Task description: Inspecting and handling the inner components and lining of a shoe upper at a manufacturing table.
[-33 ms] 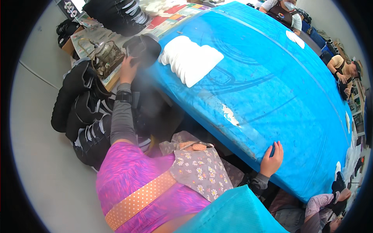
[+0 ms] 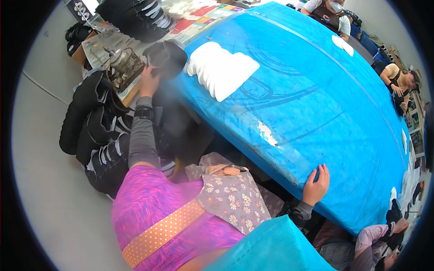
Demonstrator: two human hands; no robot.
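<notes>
My left hand [image 2: 149, 82] reaches out to the far left, its fingers closed on the near edge of a black shoe upper [image 2: 168, 58] at the table's corner. Part of that piece and some of the fingertips are hard to make out through a hazy patch. My right hand [image 2: 316, 186] rests on the near right edge of the blue-covered table [image 2: 298, 122], fingers stretched out and nothing in them. Right of the shoe upper lies a fanned stack of white insole-like pieces [image 2: 224, 70].
An oil-stained metal device with a small tank [image 2: 120, 65] stands left of my left hand. Black shoe uppers [image 2: 97, 122] are piled below it, with another stack [image 2: 135, 20] farther back. Other people sit around the table's far and right sides, near more white pieces [image 2: 342, 45].
</notes>
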